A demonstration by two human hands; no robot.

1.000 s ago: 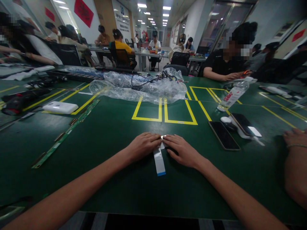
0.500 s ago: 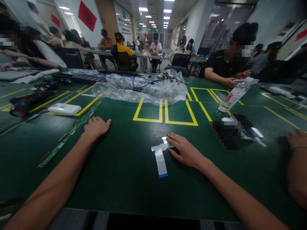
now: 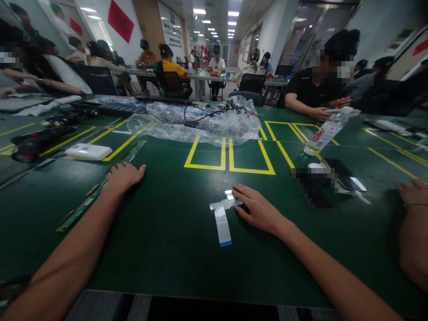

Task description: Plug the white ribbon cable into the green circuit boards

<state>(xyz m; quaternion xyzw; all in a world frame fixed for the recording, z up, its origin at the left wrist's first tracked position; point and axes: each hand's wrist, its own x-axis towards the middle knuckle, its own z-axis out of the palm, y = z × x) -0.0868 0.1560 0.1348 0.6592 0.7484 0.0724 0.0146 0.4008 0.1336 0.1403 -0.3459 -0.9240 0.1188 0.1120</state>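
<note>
My left hand (image 3: pixel 123 175) lies flat on the green table with fingers stretched out, resting on or right beside a long narrow green circuit strip (image 3: pixel 100 189). My right hand (image 3: pixel 257 210) rests palm down near the middle, fingertips touching the end of a white flat ribbon cable (image 3: pixel 221 221) that has a blue tip. A second short white strip lies across the cable's top, forming a T shape. Neither hand grips anything that I can see.
Crumpled clear plastic with a black cable (image 3: pixel 203 120) lies beyond two yellow taped boxes (image 3: pixel 230 158). A white power bank (image 3: pixel 88 151) sits left, a water bottle (image 3: pixel 326 131) and phones (image 3: pixel 334 178) right. Another person's arm (image 3: pixel 413 223) rests at the right edge. People sit around.
My left hand left the ribbon cable and swung out to the left, landing at the green circuit strip. The right hand stayed at the cable.
</note>
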